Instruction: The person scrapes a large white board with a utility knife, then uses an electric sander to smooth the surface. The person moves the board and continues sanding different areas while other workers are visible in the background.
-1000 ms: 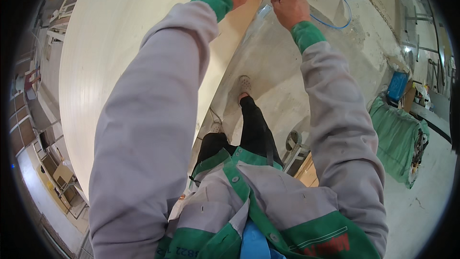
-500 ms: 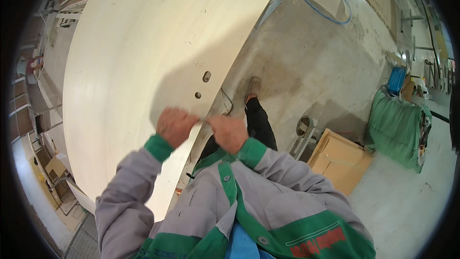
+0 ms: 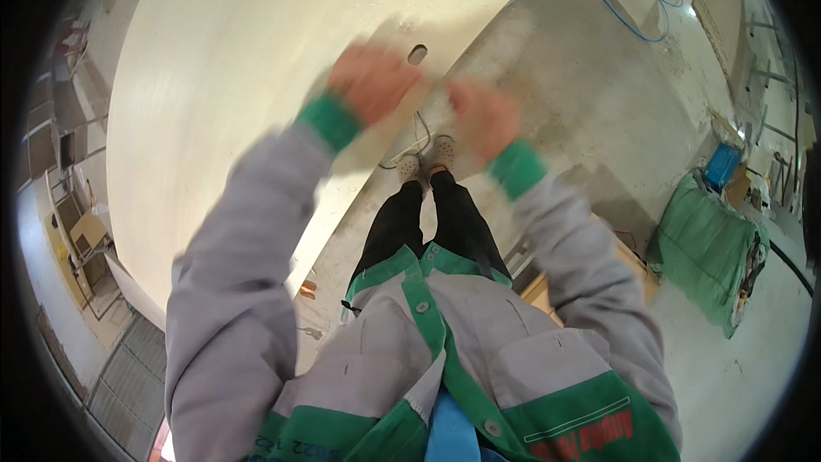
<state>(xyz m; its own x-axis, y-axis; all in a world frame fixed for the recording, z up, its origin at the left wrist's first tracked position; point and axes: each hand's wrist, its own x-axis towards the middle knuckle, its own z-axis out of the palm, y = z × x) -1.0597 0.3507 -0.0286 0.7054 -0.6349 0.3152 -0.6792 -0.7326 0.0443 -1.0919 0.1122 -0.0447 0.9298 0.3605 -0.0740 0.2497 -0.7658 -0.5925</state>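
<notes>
A large pale wooden panel (image 3: 205, 111) spreads across the left and middle of the head view. Over its right edge hovers my left hand (image 3: 374, 81), blurred by motion, its fingers appearing curled. Just past that edge, above the floor, is my right hand (image 3: 485, 117), smeared as well and apart from the left. Whether either hand holds something small cannot be made out. An oval hole (image 3: 416, 55) in the panel shows beside my left hand. The round hole that lay near it is covered now.
Below the panel's edge a thin dark cable (image 3: 425, 130) lies near my shoes (image 3: 443, 152). At the right stand a green sack (image 3: 705, 248), a blue box (image 3: 723, 165) and a cardboard box (image 3: 629, 261) partly behind my sleeve. A blue hose (image 3: 611, 8) loops over the floor at the back.
Both hands have moved forward, away from my body, and farther apart from each other. My feet now stand side by side, and the view has shifted.
</notes>
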